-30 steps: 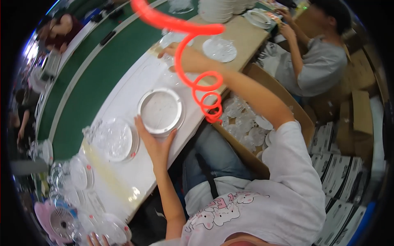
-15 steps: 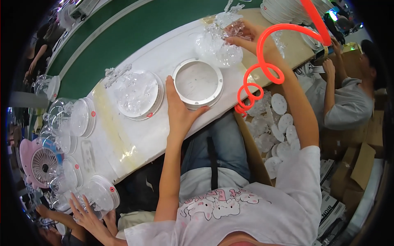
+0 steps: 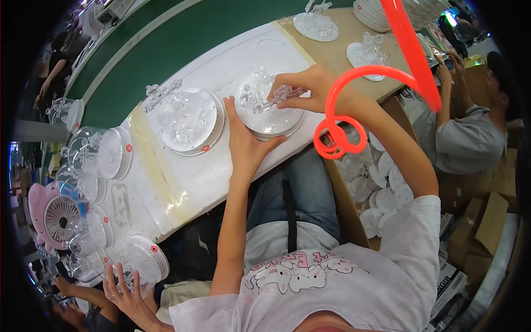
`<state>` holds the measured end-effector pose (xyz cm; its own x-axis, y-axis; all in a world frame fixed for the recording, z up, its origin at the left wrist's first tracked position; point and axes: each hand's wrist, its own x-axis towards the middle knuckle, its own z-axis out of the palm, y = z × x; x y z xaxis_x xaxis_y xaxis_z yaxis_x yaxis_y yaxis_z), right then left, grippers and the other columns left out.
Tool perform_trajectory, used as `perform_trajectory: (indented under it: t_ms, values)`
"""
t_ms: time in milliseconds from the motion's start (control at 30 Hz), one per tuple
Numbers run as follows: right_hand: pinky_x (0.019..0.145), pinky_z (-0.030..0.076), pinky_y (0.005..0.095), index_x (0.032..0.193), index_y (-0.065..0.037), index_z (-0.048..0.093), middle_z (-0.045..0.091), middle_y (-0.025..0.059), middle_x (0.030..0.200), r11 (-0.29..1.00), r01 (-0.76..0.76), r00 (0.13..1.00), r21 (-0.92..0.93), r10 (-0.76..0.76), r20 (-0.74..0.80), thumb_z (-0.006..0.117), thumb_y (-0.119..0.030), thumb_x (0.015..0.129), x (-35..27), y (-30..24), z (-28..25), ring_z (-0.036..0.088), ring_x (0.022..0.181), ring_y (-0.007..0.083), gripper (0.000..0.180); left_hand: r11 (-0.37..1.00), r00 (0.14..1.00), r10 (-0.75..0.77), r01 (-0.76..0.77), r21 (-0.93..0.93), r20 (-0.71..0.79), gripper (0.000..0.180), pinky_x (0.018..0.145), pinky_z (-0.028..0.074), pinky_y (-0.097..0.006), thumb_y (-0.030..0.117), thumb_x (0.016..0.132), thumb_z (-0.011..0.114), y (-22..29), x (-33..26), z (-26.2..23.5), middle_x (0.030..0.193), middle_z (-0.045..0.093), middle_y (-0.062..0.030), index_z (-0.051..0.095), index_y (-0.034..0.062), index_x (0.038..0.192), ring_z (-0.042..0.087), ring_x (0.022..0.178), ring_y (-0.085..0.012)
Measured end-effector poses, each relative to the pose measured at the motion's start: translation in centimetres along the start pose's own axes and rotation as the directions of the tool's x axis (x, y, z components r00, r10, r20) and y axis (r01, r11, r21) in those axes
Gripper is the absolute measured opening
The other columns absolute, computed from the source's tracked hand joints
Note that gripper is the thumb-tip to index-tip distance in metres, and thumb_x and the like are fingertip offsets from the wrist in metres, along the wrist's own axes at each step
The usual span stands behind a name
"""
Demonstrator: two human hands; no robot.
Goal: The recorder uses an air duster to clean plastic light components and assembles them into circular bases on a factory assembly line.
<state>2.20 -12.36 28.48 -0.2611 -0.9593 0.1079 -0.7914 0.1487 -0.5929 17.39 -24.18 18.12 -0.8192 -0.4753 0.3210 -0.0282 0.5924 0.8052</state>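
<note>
Clear plastic figurine (image 3: 279,95) is being pinched in your right hand (image 3: 310,88) over the round base (image 3: 269,113) — your left hand (image 3: 243,145) lying flat, open, is steadying its rim on the tabletop (image 3: 166,182)

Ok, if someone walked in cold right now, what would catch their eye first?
Probably the bright orange coiled hose looping down from the upper right across the right arm. Next, the right hand pinching a clear crystal piece over a round white base at centre, with the left hand steadying that base's near edge.
</note>
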Motion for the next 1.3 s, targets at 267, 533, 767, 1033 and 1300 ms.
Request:
perform_trajectory:
  t_ms: [267, 533, 767, 1033, 1300]
  values:
    - [0.064, 0.049, 0.0275, 0.094, -0.009, 0.06, 0.063, 0.0083, 0.075, 0.997, 0.018, 0.999, 0.078, -0.016, -0.028, 0.066, -0.017, 0.076, 0.1, 0.3, 0.0, 0.061, 0.066, 0.0185, 0.02, 0.995, 0.998, -0.054, 0.058, -0.076, 0.042, 0.12, 0.103, 0.028, -0.037, 0.024, 0.046, 0.086, 0.2, 0.1, -0.1, 0.139, 0.021, -0.026, 0.01, -0.0064, 0.135, 0.027, 0.127, -0.0373]
    - [0.067, 0.049, 0.0286, 0.095, -0.008, 0.059, 0.064, 0.0098, 0.076, 0.998, -0.047, 0.998, 0.035, 0.049, -0.044, 0.066, -0.02, 0.077, -0.2, -0.2, 0.5, 0.063, 0.07, 0.0195, 0.023, 1.0, 1.0, -0.021, 0.021, -0.001, 0.019, 0.117, 0.104, 0.026, -0.038, 0.024, 0.047, 0.085, -0.4, -0.1, 0.1, 0.14, 0.021, -0.0235, 0.014, -0.0044, 0.135, 0.025, 0.129, -0.0359]
    - [0.067, 0.05, 0.0267, 0.096, -0.005, 0.057, 0.064, 0.0067, 0.08, 1.0, -0.018, 0.979, 0.016, 0.021, -0.202, 0.067, -0.014, 0.076, -0.6, 1.3, 0.9, 0.063, 0.074, 0.0155, 0.024, 0.997, 0.997, -0.064, 0.065, -0.039, 0.047, 0.119, 0.104, 0.026, -0.037, 0.024, 0.046, 0.086, 0.0, 0.1, 0.6, 0.14, 0.02, -0.0241, 0.012, -0.0058, 0.135, 0.025, 0.129, -0.0359]
    - [0.061, 0.049, 0.0272, 0.114, -0.011, 0.047, 0.062, 0.0078, 0.079, 0.847, -0.294, 0.801, 0.444, 0.471, -0.37, 0.064, -0.011, 0.074, 2.1, -6.2, -0.7, 0.063, 0.064, 0.0144, 0.043, 0.999, 1.0, -0.03, 0.029, -0.042, -0.009, 0.121, 0.105, 0.024, -0.036, 0.022, 0.047, 0.085, -0.1, -0.1, 0.0, 0.14, 0.018, -0.025, 0.008, -0.007, 0.135, 0.023, 0.129, -0.0349]
    - [0.073, 0.048, 0.0342, 0.123, -0.015, 0.045, 0.059, 0.0117, 0.098, 0.985, 0.14, 0.942, 0.101, -0.164, 0.291, 0.066, -0.014, 0.066, 3.6, -2.7, -3.9, 0.06, 0.086, 0.0234, 0.061, 0.998, 0.999, 0.036, -0.034, -0.054, 0.022, 0.1, 0.101, 0.03, -0.038, 0.02, 0.046, 0.084, -0.2, 0.2, 0.1, 0.136, 0.027, -0.0224, 0.032, -0.0001, 0.129, 0.027, 0.126, -0.0384]
